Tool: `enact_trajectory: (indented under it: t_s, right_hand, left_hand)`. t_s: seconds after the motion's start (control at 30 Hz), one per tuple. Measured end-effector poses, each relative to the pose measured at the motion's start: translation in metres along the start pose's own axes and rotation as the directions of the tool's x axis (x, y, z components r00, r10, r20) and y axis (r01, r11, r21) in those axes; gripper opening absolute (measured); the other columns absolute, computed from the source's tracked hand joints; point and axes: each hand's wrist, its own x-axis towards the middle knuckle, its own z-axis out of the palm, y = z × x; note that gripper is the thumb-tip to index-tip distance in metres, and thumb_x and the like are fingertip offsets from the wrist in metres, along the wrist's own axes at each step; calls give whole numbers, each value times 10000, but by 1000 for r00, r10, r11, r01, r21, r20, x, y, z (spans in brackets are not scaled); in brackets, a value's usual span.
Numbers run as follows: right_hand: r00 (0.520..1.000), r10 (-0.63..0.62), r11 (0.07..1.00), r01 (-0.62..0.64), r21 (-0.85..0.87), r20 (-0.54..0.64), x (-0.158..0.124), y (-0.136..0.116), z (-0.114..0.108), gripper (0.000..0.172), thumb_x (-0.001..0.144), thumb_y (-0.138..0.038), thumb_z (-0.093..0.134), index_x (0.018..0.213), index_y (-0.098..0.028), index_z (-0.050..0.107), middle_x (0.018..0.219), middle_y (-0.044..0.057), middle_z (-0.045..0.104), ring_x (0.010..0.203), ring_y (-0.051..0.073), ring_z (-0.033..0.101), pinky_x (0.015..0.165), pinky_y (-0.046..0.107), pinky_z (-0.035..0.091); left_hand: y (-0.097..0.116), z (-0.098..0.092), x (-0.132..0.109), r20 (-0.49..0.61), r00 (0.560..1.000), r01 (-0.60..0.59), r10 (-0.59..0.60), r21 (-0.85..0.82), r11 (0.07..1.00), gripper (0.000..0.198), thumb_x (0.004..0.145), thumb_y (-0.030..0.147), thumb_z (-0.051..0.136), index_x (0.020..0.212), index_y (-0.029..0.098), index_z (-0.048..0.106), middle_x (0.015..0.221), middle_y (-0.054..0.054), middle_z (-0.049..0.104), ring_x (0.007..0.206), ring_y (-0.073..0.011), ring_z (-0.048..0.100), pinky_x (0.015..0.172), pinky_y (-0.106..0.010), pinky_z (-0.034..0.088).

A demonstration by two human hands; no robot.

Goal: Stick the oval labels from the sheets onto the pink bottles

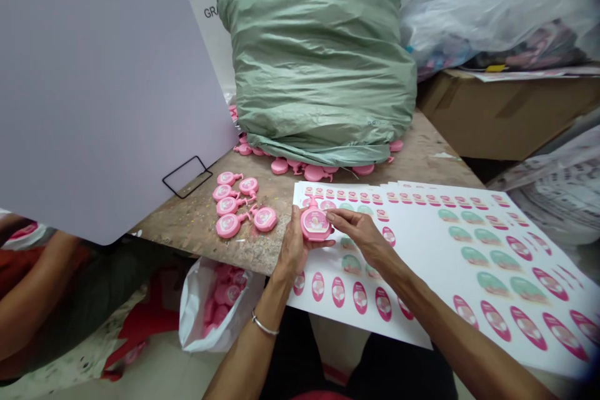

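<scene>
My left hand (pixel 294 240) is wrapped round a small pink toy pump bottle (pixel 315 225), which it holds upright above the sticker sheet (pixel 403 262). A pink oval sticker shows on the bottle's front. The fingertips of my right hand (pixel 359 231) are pinched together at the bottle's right edge; whether anything thin is between them I cannot make out. Below both hands lies the sheet, printed with pink ovals, green shapes and small labels. To the left, several pink toy bottles (pixel 228 225) with stickers on them lie on the wooden table (pixel 187 219).
A large green sack (pixel 323 62) stands at the back, with pink bottles around its base. A pale panel (pixel 103 87) blocks the left side. Below the table edge hangs a white bag (pixel 197 319) of pink pieces. A cardboard box (pixel 510 112) is at right. Another person's arm (pixel 37 287) shows at left.
</scene>
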Motion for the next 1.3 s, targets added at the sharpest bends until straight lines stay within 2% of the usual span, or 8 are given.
enact_trajectory:
  t_s: [0.13, 0.37, 0.6, 0.93, 1.07, 1.13, 1.2, 1.3]
  right_hand:
    - [1000, -14, 1000, 14, -20, -9, 1, 4, -1, 389, 751, -473, 699, 1029, -204, 731, 904, 38, 719, 850, 199, 614, 774, 321, 465]
    - [998, -29, 998, 26, -65, -48, 1, 2, 1, 389, 737, -513, 696, 960, -197, 739, 898, 43, 723, 832, 208, 627, 754, 326, 476]
    - [998, -38, 997, 34, -71, -56, 2, 3, -1, 404, 733, -516, 694, 968, -189, 733, 879, 47, 720, 821, 209, 628, 749, 332, 486]
    - [997, -29, 998, 25, -61, -68, 1, 4, -1, 406, 720, -526, 701, 944, -188, 733, 854, 41, 711, 786, 197, 615, 719, 320, 487]
    - [997, -38, 995, 31, -93, -72, 1, 3, -1, 439, 723, -552, 684, 956, -181, 725, 847, 45, 707, 781, 203, 612, 716, 334, 494]
    - [997, -42, 991, 33, -131, -66, 1, 2, -2, 447, 730, -563, 668, 958, -183, 723, 851, 48, 708, 783, 209, 618, 722, 340, 497]
    - [995, -80, 968, 62, -243, -66, 0, -1, -4, 440, 757, -559, 640, 980, -188, 717, 891, 63, 711, 817, 228, 627, 757, 363, 497]
    - [947, -267, 825, 128, -550, -180, -2, -5, -3, 453, 797, -532, 601, 1072, -181, 683, 1029, 118, 691, 984, 302, 603, 899, 456, 443]
  left_hand:
    - [-1, -1, 1, -5, 1000, -5, 5, -6, 1000, 522, 911, 550, 417, 1166, 142, 619, 1296, -132, 573, 1002, -238, 642, 753, -359, 599]
    - [-1, 0, 1, 6, 1000, -2, 2, -18, 1000, 526, 915, 550, 409, 1185, 148, 615, 1222, -132, 620, 1009, -253, 644, 760, -385, 595]
    - [1, 2, 0, 8, 1000, 1, -1, 0, 1000, 528, 925, 549, 379, 1187, 153, 610, 1273, -128, 587, 1028, -252, 634, 763, -375, 594]
    - [1, 2, 1, 30, 1000, 7, -7, -5, 1000, 604, 890, 628, 368, 1175, 152, 605, 1162, -134, 637, 993, -250, 641, 745, -385, 594]
    - [2, 3, -1, 49, 999, -23, 20, 61, 998, 545, 859, 597, 481, 1152, 153, 600, 1125, -123, 638, 958, -228, 646, 744, -358, 593]
    - [1, 2, -1, 67, 996, -61, 53, 123, 991, 464, 825, 523, 594, 1116, 162, 598, 1077, -102, 641, 918, -206, 648, 740, -342, 593]
    - [0, 0, -1, 69, 994, -101, 90, 171, 980, 409, 796, 465, 656, 1063, 162, 594, 1007, -80, 643, 865, -188, 650, 722, -334, 593]
    - [-3, 1, -2, 45, 992, -123, 116, 221, 968, 380, 823, 479, 612, 1026, 160, 579, 918, -69, 643, 809, -190, 657, 712, -352, 586]
